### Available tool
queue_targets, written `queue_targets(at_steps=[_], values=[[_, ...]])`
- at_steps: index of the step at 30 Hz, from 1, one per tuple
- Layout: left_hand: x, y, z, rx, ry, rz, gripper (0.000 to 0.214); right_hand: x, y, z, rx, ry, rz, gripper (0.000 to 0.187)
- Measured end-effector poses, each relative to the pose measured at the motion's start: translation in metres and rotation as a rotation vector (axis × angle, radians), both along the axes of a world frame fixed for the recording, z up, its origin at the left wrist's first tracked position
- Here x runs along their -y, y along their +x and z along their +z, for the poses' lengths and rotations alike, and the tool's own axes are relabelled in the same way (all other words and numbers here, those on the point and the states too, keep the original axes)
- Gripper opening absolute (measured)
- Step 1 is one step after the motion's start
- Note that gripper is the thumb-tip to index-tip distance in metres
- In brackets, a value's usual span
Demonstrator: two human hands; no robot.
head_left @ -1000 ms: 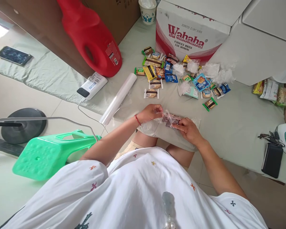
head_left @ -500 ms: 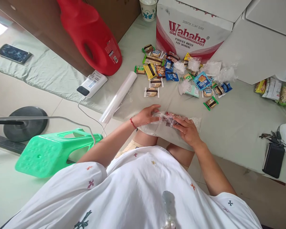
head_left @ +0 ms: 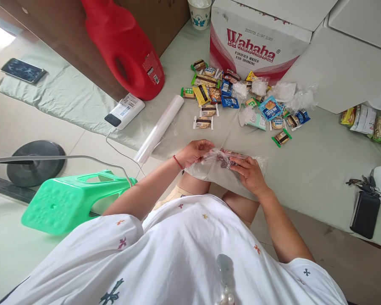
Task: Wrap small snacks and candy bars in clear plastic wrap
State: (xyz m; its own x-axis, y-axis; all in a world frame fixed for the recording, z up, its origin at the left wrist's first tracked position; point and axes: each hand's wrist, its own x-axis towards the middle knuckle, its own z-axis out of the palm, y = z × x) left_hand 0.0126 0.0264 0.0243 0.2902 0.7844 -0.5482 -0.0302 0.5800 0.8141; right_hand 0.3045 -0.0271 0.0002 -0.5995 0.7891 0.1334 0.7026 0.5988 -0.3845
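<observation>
Left hand [head_left: 196,154]: its fingertips have drawn together since half a second ago, and they now pinch bunched clear plastic film [head_left: 212,155].
Right hand [head_left: 250,173]: fingers lie over the red-brown packet [head_left: 225,162], holding its right part.
Red-brown packet: between both hands, at the near edge.
Wrapping: seems partly done; the loose left end is not yet flat.
Small biscuit packs [head_left: 215,95]: scattered farther away, sealed.
Wahaha carton [head_left: 254,47]: behind them, contents hidden.
Paper cup [head_left: 200,18]: beside the carton, with clear plastic inside.
</observation>
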Motion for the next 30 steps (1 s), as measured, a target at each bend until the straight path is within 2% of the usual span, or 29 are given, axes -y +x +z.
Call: queue_targets(at_steps=[3,7,9,12,14,18,21,23,24,25,28,29,30], values=[[-0.001,0.006,-0.003,-0.068,0.042,-0.067,0.053,-0.001,0.000,0.002,-0.001,-0.011,0.004,0.043],[-0.005,0.011,-0.012,-0.257,0.244,-0.204,0.049,-0.002,0.000,0.003,-0.002,-0.021,0.007,0.042],[-0.007,0.011,-0.014,-0.397,0.366,-0.207,0.042,-0.002,0.000,0.003,-0.001,-0.025,0.005,0.042],[-0.011,0.006,-0.011,-0.560,0.487,-0.172,0.019,-0.002,0.000,0.004,0.003,-0.031,0.004,0.042],[-0.014,-0.002,-0.006,-0.562,0.450,-0.195,0.010,-0.002,-0.001,0.005,0.004,-0.032,0.008,0.042],[-0.019,-0.024,0.001,-0.455,0.318,-0.292,0.012,-0.002,-0.002,0.004,0.003,-0.031,0.009,0.040],[-0.015,-0.039,0.002,-0.437,0.327,-0.198,0.014,-0.002,-0.003,0.003,-0.004,-0.037,-0.002,0.040],[-0.007,-0.042,0.003,-0.426,0.346,-0.098,0.021,-0.002,-0.003,0.002,-0.009,-0.040,-0.006,0.039],[-0.001,-0.041,0.004,-0.418,0.373,-0.084,0.032,-0.002,-0.003,0.002,-0.009,-0.040,-0.006,0.039],[0.005,-0.039,0.004,-0.412,0.420,-0.107,0.050,-0.002,-0.003,0.002,-0.006,-0.040,-0.004,0.039],[0.022,-0.023,0.005,-0.442,0.631,-0.282,0.115,-0.003,-0.002,0.002,0.009,-0.031,0.008,0.040],[0.024,-0.017,0.005,-0.479,0.681,-0.313,0.123,-0.003,-0.002,0.003,0.015,-0.022,0.010,0.040],[0.025,-0.012,0.003,-0.519,0.693,-0.310,0.122,-0.003,-0.002,0.003,0.021,-0.012,0.013,0.041]])
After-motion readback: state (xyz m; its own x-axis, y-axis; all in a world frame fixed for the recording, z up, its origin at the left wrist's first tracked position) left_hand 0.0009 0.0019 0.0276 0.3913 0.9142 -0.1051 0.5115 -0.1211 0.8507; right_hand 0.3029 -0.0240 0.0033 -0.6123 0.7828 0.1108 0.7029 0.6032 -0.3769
